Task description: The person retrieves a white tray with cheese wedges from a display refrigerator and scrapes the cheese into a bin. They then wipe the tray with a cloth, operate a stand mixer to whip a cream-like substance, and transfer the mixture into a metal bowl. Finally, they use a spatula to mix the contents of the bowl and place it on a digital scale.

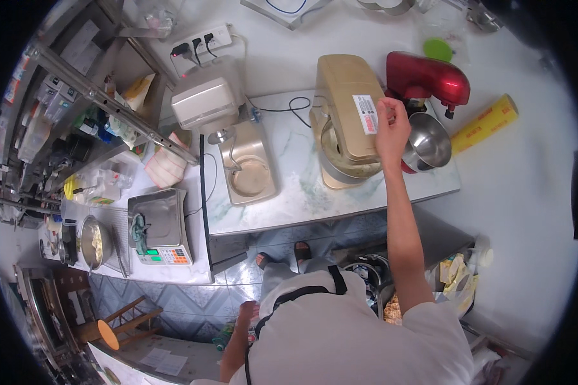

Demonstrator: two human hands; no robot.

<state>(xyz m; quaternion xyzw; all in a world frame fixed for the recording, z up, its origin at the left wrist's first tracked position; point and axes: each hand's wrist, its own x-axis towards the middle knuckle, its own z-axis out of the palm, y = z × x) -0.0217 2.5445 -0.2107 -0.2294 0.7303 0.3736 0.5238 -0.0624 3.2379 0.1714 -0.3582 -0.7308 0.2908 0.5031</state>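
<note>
My right hand [393, 127] is at the right side of a gold stand mixer [349, 82], its fingers curled against the mixer head. Whether it grips a knob there is hidden. The head is lowered over a steel mixing bowl [328, 144] with a pale mixture inside. Down at my side hangs my left hand [248, 312], away from the worktop; its fingers are too small to read. Beside the gold mixer stands a red stand mixer [428, 77] with a steel bowl [428, 139] under its head.
Left of the gold mixer is a champagne-coloured stand mixer [207, 103] with no bowl on its base. A digital scale [156, 216] and a bowl of pale food [94, 240] occupy the left counter. A yellow roll [486, 122] lies right. Behind me stands a wooden stool [108, 334].
</note>
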